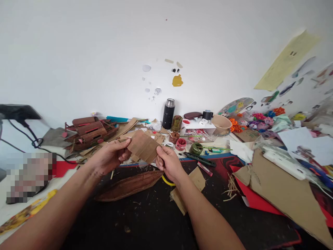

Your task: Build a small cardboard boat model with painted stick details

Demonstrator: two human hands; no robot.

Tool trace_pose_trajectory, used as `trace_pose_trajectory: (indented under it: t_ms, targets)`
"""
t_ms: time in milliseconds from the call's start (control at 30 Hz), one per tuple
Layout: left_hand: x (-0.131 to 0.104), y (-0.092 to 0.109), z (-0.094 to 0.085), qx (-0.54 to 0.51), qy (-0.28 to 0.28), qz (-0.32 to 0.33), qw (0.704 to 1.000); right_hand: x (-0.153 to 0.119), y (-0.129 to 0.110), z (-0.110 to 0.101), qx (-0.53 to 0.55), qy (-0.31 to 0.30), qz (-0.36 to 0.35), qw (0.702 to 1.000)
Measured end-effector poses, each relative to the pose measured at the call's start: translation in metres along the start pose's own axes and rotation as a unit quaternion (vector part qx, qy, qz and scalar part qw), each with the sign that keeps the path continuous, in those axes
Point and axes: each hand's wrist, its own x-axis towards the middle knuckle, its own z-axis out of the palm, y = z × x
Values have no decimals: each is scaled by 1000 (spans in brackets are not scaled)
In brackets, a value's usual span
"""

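Observation:
Between my two hands a small brown piece of cardboard [143, 146] is held up above the dark mat. My left hand [110, 157] pinches its left edge, thumb on top. On the lower right corner, my right hand [168, 161] grips it with fingers curled. Beneath them a brown boat-shaped hull [130, 186] lies on the mat, its right tip partly behind my right hand. A yellow ring [168, 181], partly covered, shows beside my right wrist. Cardboard scraps [197, 178] lie by my right forearm.
A brown model boat [91, 133] stands at the back left among cardboard offcuts. Behind are a black thermos [169, 114], paint jars [196, 148] and a beige bowl [221, 124]. A dark utility knife [200, 159] lies right of centre. Large cardboard [286, 194] and a white glue gun [284, 163] occupy the right.

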Motion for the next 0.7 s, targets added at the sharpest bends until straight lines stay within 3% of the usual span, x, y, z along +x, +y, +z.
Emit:
trace_pose_trajectory:
  t_ms: [267,433,700]
  targets:
    - [1,7,-9,34,14,24,999,0,1,0,-16,35,14,999]
    - [-2,19,-14,84,62,51,993,1,0,-1,-20,63,-13,998]
    - [1,8,-11,146,52,33,987,-3,5,4,-93,8,14,996]
